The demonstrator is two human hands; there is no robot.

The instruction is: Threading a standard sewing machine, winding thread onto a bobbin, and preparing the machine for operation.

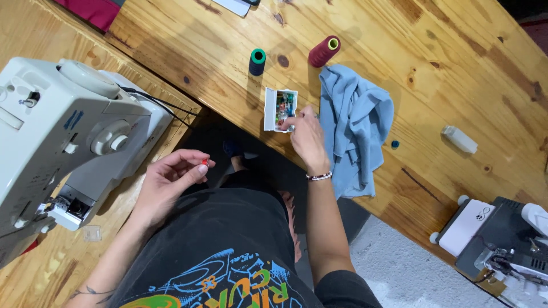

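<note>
Red bobbin (204, 162) pinched in left grip (171, 179); right grip (305, 134) fingering small box (278, 109).

You've got a knotty pine table (434, 51) here: white sewing machine (63, 137) at one end, dark thread cone (257, 61), maroon cone (324, 51), small open box (279, 109), crumpled blue cloth (354, 125), second machine (502, 239) at the corner.

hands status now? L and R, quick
Left hand: fingertips pinched on a small red bobbin.
Right hand: fingers reaching into the small white box of bobbins on the table; whether it grips anything cannot be told.
</note>
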